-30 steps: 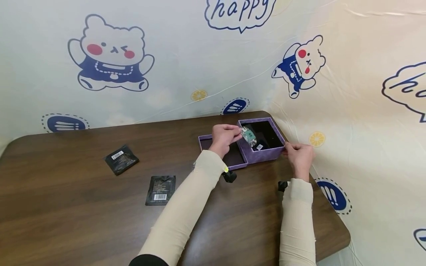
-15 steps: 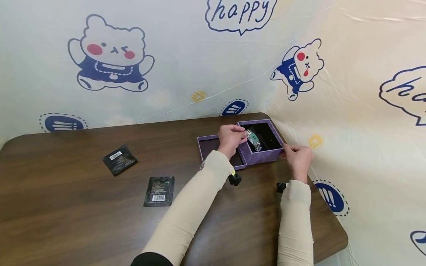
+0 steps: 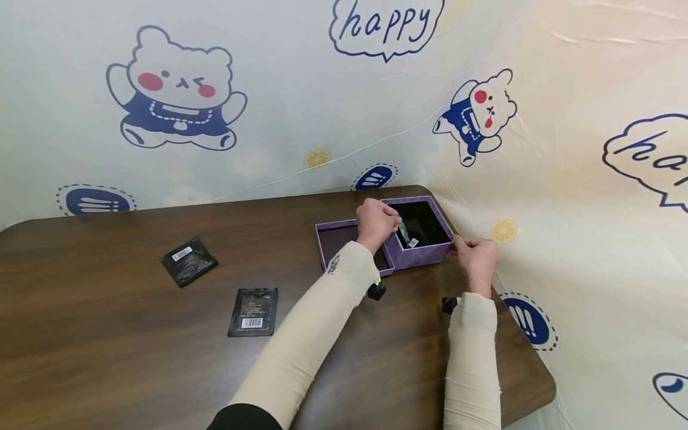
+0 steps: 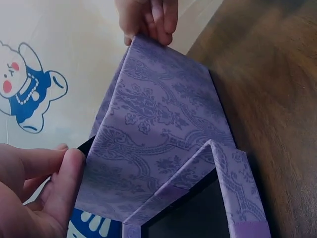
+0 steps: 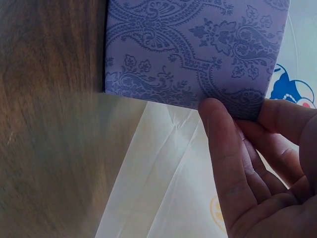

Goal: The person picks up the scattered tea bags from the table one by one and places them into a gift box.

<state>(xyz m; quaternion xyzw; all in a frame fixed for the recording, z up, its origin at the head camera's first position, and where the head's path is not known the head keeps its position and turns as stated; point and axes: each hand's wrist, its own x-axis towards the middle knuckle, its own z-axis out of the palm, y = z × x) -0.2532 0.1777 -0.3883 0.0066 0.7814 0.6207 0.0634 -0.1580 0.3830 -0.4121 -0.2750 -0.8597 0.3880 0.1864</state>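
In the head view my left hand (image 3: 377, 224) is over the left side of an open purple patterned box (image 3: 421, 257). Its thumb and fingers pinch a small sachet (image 3: 404, 230), which hangs down inside the box and shows a thin greenish strip. The left wrist view has only a dark edge of the sachet (image 4: 87, 145) beyond the fingertips; the box wall hides the rest. My right hand (image 3: 476, 260) grips the front right corner of the box, thumb and fingers on either side of it, as the right wrist view also shows.
A shallow purple lid (image 3: 334, 239) lies inside up against the box's left side, partly behind my left hand. Two black sachets, one farther back (image 3: 189, 261) and one nearer (image 3: 252, 312), lie on the brown table (image 3: 107, 334). A printed curtain (image 3: 290, 89) borders the table behind and right.
My left hand has moved slightly right with the sachet. The sachet has turned and gone lower into the box, so its face no longer shows. The right hand keeps its grip on the corner.
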